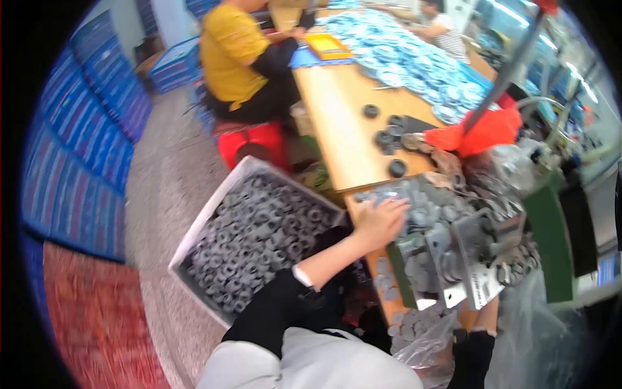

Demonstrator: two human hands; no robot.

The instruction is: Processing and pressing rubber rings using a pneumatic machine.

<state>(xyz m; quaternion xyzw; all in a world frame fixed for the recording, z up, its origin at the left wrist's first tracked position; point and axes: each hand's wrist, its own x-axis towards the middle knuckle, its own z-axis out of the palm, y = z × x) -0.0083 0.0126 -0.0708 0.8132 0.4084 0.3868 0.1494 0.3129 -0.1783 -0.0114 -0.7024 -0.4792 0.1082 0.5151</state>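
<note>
My left hand reaches over the table edge to a heap of small grey discs, palm down. Its fingers look stretched out and apart over the discs, though blurred. Low at the right is my right hand, beneath the front of a metal holder with upright partitions and grey discs between them. The holder hides the fingers of that hand. More loose discs lie near a clear plastic bag in front of the holder.
A white-rimmed bin full of grey rings stands left of the table. Black round parts and a red cloth lie beyond the holder. A co-worker in yellow sits farther off. Blue crates line the left.
</note>
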